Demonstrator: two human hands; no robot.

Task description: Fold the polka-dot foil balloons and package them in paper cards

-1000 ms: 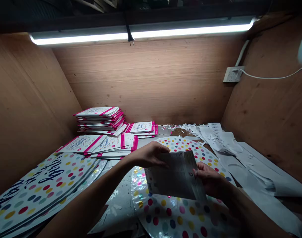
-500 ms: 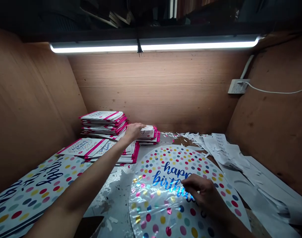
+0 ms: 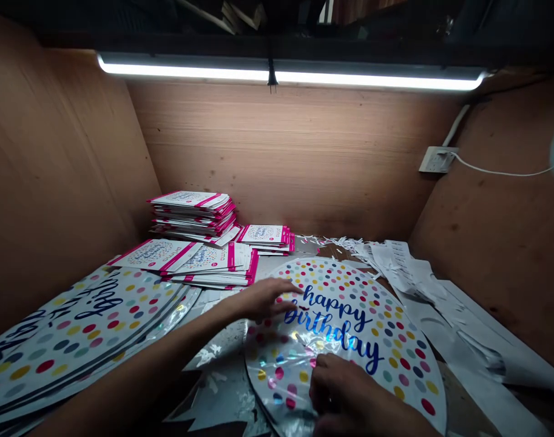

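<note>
A round foil balloon (image 3: 349, 328), white with coloured dots and blue "happy birthday" lettering, lies flat on the bench in front of me. My left hand (image 3: 265, 298) rests with spread fingers on its upper left edge. My right hand (image 3: 344, 394) presses on its near edge, fingers curled against the foil; whether it pinches the foil is hidden. Neither hand lifts anything.
Stacks of pink-edged packaged cards (image 3: 192, 215), (image 3: 267, 237), (image 3: 204, 261) stand at the back left. A pile of flat dotted balloons (image 3: 76, 331) lies at left. White paper strips and scraps (image 3: 417, 273) cover the right. Wooden walls enclose the bench; a socket (image 3: 434, 159) sits on the right wall.
The packaged card held a second ago went onto the small back stack. My left hand came back from that stack to the balloon's edge; my right hand slid down to the near edge.
</note>
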